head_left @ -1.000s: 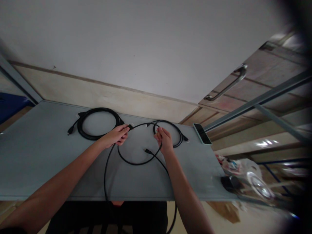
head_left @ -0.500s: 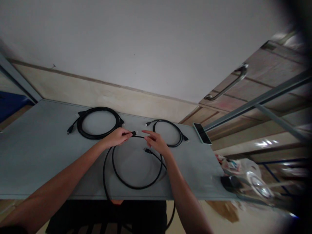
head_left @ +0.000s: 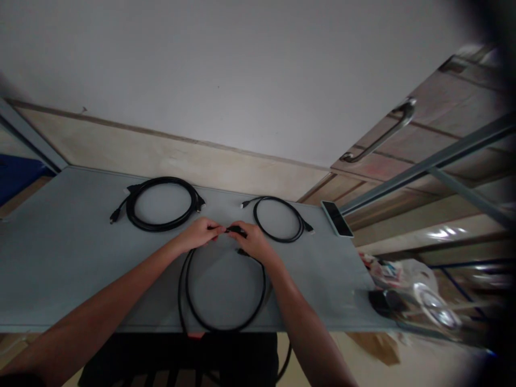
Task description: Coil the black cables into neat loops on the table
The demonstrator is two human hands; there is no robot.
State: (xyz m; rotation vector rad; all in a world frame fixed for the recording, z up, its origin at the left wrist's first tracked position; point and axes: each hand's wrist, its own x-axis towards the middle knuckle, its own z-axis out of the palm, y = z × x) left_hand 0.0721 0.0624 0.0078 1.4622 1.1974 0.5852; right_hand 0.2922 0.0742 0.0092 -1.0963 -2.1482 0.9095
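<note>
A black cable [head_left: 264, 285] lies in a loose loop near the table's front edge, part of it hanging over. My left hand [head_left: 205, 232] pinches the cable, fingers closed. My right hand [head_left: 250, 239] is shut on a black connector [head_left: 237, 230] of the cable, its fingertips close to those of my left hand. Another black plug [head_left: 242, 251] rests on the table just below my right hand. The fingers partly hide the held pieces.
A thick coiled black cable [head_left: 131, 207] lies at the back left, a thinner coiled one [head_left: 300, 220] at the back right. A phone [head_left: 337, 219] rests by the right edge of the grey table [head_left: 72, 258]. A wall [head_left: 193, 80] stands behind; metal bars [head_left: 435, 161] rise at right.
My right hand has closed from a pointing shape onto the connector. My left hand has moved slightly right and down, and the cable loop has shifted toward the front edge.
</note>
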